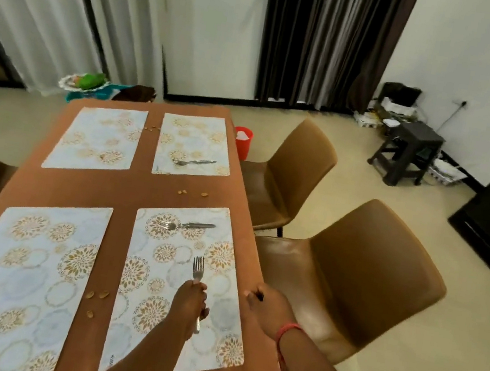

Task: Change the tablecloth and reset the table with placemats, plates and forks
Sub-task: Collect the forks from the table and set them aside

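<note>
Crumbs (98, 295) and two other forks (184, 226) litter the surface (127, 192). Left hand (189, 305) fingers clasp a fork (198, 269) over the near placemat (157, 283); right hand (268, 311) fingers curl on the edge, grip unclear.

Table centre strip (128, 186) open; 2 chairs (352, 266) crowd right edge; scattered bits, perhaps peanuts (192, 193), lie there.

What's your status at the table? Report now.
Left hand grips a fork over the near right placemat. Right hand rests on the table edge. Two forks, crumbs remain.
</note>
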The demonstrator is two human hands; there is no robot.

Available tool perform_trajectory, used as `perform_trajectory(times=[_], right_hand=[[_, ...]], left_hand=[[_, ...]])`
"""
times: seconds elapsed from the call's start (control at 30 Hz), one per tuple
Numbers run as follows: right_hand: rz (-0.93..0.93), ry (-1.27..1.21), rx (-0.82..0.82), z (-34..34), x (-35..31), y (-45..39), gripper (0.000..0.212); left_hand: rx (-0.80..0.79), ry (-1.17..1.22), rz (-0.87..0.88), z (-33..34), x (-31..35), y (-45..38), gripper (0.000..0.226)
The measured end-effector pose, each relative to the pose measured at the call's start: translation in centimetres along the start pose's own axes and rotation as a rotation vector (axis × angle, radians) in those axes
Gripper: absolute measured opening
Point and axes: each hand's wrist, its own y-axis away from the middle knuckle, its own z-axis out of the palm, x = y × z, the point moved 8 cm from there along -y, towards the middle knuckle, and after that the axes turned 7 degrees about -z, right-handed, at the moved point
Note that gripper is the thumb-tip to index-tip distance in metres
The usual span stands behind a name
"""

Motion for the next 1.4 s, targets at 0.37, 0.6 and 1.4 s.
perform_trajectory(times=[0.37, 0.6, 1.4], right_hand=[[-0.307, 0.482, -0.309, 4.5, -4.0, -16.0, 0.019], [-0.706, 0.793, -0.404, 8.7, -9.4, -24.4, 0.036], [-0.535, 0.187, -0.772, 13.3, -10.1, -23.2, 0.016]], left_hand=[[0.170, 0.352, -0.068, -5.9, 2.1, -4.8, 0.028], [0.485, 0.443, -0.098, -8.8, -1.3, -2.1, 0.023], [0.606, 0.724, 0.020, -4.4, -2.9, 3.4, 0.025]])
